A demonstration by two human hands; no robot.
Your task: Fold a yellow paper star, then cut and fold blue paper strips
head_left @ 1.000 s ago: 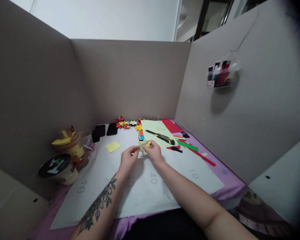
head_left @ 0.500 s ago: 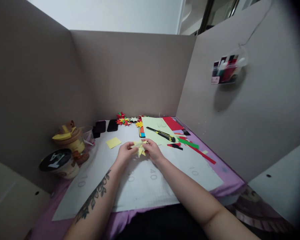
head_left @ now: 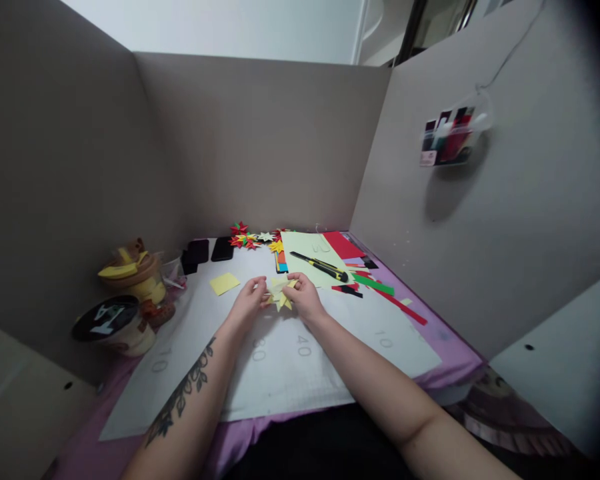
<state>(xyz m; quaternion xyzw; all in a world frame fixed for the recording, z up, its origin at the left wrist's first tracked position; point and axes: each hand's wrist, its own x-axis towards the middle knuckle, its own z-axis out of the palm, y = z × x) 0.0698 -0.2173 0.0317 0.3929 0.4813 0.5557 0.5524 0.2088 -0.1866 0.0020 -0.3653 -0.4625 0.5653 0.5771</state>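
Observation:
A pale yellow folded paper star (head_left: pixel 281 299) is held above the white mat, between my two hands. My right hand (head_left: pixel 303 294) pinches its right side with thumb and fingers. At its left edge is my left hand (head_left: pixel 251 298), fingers curled and thumb close to the paper; whether it grips the star is too small to tell. Left of my hands, a yellow paper square (head_left: pixel 225 284) lies flat on the mat. A black and yellow cutter (head_left: pixel 325 268) rests on a pale green sheet (head_left: pixel 307 241) beyond my right hand.
Folded stars (head_left: pixel 245 241) sit along the back. Two dark phones (head_left: pixel 223 249) lie left of them. Pots (head_left: pixel 140 277) and a lidded tub (head_left: pixel 120 323) stand at the left. Paper strips (head_left: pixel 375 285) are scattered at the right. A clear container (head_left: pixel 450 140) hangs on the right wall.
My left hand has moved slightly left from the star, and its fingers look looser. My right hand still holds the paper. The whole view has shifted slightly.

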